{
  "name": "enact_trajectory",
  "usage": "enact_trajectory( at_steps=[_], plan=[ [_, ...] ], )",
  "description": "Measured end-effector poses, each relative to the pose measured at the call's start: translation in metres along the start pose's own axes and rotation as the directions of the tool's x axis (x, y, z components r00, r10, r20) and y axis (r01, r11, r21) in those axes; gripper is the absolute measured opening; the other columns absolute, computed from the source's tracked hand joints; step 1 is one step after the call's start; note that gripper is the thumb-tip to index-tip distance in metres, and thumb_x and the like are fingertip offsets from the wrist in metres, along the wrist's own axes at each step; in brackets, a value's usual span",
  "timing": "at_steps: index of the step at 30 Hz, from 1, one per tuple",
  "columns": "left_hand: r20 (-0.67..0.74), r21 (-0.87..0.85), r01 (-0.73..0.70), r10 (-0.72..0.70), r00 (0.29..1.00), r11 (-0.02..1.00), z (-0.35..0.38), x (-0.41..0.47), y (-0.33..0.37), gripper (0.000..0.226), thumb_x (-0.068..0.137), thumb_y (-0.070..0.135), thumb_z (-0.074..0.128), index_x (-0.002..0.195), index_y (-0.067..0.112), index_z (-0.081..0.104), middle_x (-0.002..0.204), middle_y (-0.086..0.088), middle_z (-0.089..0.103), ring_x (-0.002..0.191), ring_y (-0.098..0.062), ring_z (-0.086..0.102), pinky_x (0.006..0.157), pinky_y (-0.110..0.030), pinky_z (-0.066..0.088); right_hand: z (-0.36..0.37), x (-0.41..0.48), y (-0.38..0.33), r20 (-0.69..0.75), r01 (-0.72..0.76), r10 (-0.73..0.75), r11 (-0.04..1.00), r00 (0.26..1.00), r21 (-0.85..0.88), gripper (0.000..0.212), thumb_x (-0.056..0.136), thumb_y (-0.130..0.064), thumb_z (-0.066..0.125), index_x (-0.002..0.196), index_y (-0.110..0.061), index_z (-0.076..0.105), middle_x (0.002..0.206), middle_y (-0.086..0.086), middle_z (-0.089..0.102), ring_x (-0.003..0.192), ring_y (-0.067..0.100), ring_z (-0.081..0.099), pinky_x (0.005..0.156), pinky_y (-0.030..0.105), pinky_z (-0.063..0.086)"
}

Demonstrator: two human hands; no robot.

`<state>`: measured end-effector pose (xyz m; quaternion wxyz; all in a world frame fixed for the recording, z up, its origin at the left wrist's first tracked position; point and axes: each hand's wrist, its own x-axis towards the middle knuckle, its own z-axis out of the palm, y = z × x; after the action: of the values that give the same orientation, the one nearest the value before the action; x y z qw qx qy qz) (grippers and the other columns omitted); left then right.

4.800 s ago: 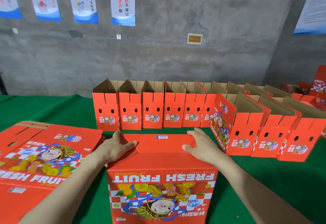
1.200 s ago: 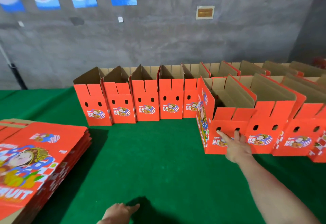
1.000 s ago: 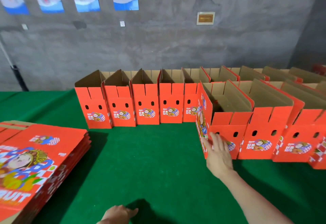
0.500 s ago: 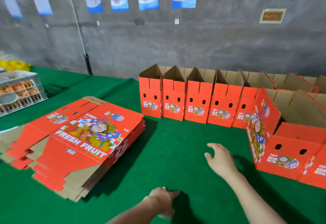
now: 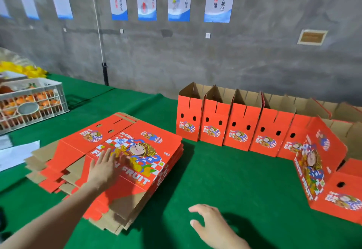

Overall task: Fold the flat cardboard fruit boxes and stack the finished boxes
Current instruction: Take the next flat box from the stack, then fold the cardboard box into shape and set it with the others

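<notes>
Head view: At a green-clothed counter, a person's left grip lies flat, fingers straight and holding nothing, on the top sheet of the stack of flat boxes at the near left. It appears placed to pin or slide off the next blank for folding. The right grip hovers low over the cloth just beside the stack, fingers loosely spread and empty, seemingly ready to take the sheet's near edge. Folded boxes stand upright and open-topped in a row along the back, packed side by side, likely to save room. A nearer folded box at the right heads a second line in front. A white crate of orange fruit sits at the far left, well apart from the work.
</notes>
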<state>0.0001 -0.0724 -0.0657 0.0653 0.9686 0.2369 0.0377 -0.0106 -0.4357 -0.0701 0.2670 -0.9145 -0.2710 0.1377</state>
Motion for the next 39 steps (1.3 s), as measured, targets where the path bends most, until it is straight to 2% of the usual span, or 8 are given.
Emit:
enact_trajectory(
  at_steps=[9, 12, 15, 20, 26, 31, 36, 39],
  plan=[
    [0.121, 0.043, -0.209, 0.203, 0.972, 0.977, 0.053, -0.055, 0.019, 0.099, 0.068, 0.075, -0.026, 0.152, 0.029, -0.002, 0.160, -0.001, -0.012, 0.147, -0.022, -0.013, 0.116, -0.052, 0.000, 0.058, 0.033, -0.025, 0.135, -0.365, 0.344, 0.912, 0.929, 0.186, 0.064, 0.093, -0.040, 0.054, 0.148, -0.019, 0.028, 0.141, 0.000, 0.048, 0.125, 0.013, 0.048, 0.107, 0.024, 0.034],
    [0.141, 0.025, -0.253, 0.248, 0.959, 0.967, 0.059, -0.082, 0.037, 0.107, 0.062, 0.077, -0.031, 0.152, 0.032, 0.002, 0.160, 0.001, -0.009, 0.147, -0.020, -0.010, 0.114, -0.049, 0.002, 0.073, 0.045, -0.031, 0.271, -0.546, 0.508, 0.533, 0.817, 0.647, 0.061, 0.096, -0.039, 0.052, 0.143, -0.004, 0.034, 0.125, 0.011, 0.057, 0.106, 0.025, 0.061, 0.089, 0.036, 0.048],
    [0.044, -0.094, -0.326, 0.331, 0.943, 0.941, 0.052, -0.106, 0.056, 0.060, 0.088, 0.052, 0.038, 0.146, 0.035, 0.033, 0.158, 0.003, 0.018, 0.146, -0.019, 0.017, 0.110, -0.054, 0.019, 0.074, 0.049, -0.034, 0.313, -0.466, 0.568, 0.143, 0.761, 0.873, 0.035, 0.097, -0.022, 0.054, 0.117, 0.007, 0.056, 0.108, 0.026, 0.066, 0.101, 0.039, 0.064, 0.086, 0.049, 0.050],
    [-0.141, -0.539, -0.402, 0.392, 0.909, 0.740, 0.028, -0.091, 0.047, 0.042, 0.092, 0.024, 0.057, 0.133, 0.025, 0.053, 0.148, 0.006, 0.039, 0.135, -0.009, 0.040, 0.108, -0.018, 0.027, 0.044, 0.031, -0.026, 0.048, -0.305, 0.671, 0.271, 0.740, 0.913, 0.014, 0.096, -0.009, 0.055, 0.102, -0.002, 0.065, 0.099, 0.019, 0.071, 0.093, 0.032, 0.067, 0.080, 0.041, 0.052],
    [-0.136, -0.404, -0.665, 0.677, 0.723, 0.628, -0.039, -0.062, 0.039, 0.095, 0.075, 0.087, 0.024, 0.139, 0.020, 0.047, 0.144, 0.006, 0.043, 0.135, -0.012, 0.039, 0.112, -0.028, 0.029, -0.038, -0.012, -0.004, -0.178, -0.194, 0.674, 0.438, 0.717, 0.878, 0.013, 0.096, -0.024, 0.057, 0.095, -0.018, 0.068, 0.086, 0.000, 0.075, 0.086, 0.022, 0.068, 0.084, 0.037, 0.049],
    [0.039, -0.056, -0.848, 0.850, 0.525, 0.526, -0.055, -0.068, 0.077, 0.088, 0.079, 0.079, 0.038, 0.150, 0.034, 0.013, 0.153, 0.018, 0.003, 0.144, -0.002, 0.003, 0.118, -0.026, 0.005, -0.086, -0.054, 0.026, -0.175, -0.311, 0.762, 0.447, 0.623, 0.839, 0.029, 0.097, -0.025, 0.055, 0.113, -0.003, 0.064, 0.103, 0.009, 0.063, 0.090, 0.021, 0.058, 0.084, 0.029, 0.036],
    [-0.244, 0.181, -0.899, 0.904, 0.351, 0.398, -0.096, -0.082, 0.146, 0.047, 0.075, 0.009, 0.058, 0.116, 0.029, 0.068, 0.111, 0.005, 0.071, 0.097, -0.014, 0.069, 0.071, -0.022, 0.054, -0.121, -0.092, 0.043, 0.073, -0.116, 0.761, 0.003, 0.644, 0.993, 0.026, 0.092, -0.022, 0.057, 0.100, 0.003, 0.061, 0.076, 0.020, 0.069, 0.059, 0.032, 0.066, 0.055, 0.032, 0.053],
    [-0.108, 0.237, -0.833, 0.866, 0.488, 0.500, -0.117, -0.077, 0.178, 0.037, 0.091, 0.016, 0.045, 0.122, 0.032, 0.057, 0.108, 0.002, 0.068, 0.100, -0.024, 0.063, 0.077, -0.033, 0.047, -0.142, -0.107, 0.050, -0.026, 0.238, 0.668, -0.229, 0.744, 0.944, 0.041, 0.098, -0.038, 0.042, 0.113, -0.001, 0.053, 0.097, 0.021, 0.065, 0.079, 0.027, 0.057, 0.068, 0.029, 0.045]
  ],
)
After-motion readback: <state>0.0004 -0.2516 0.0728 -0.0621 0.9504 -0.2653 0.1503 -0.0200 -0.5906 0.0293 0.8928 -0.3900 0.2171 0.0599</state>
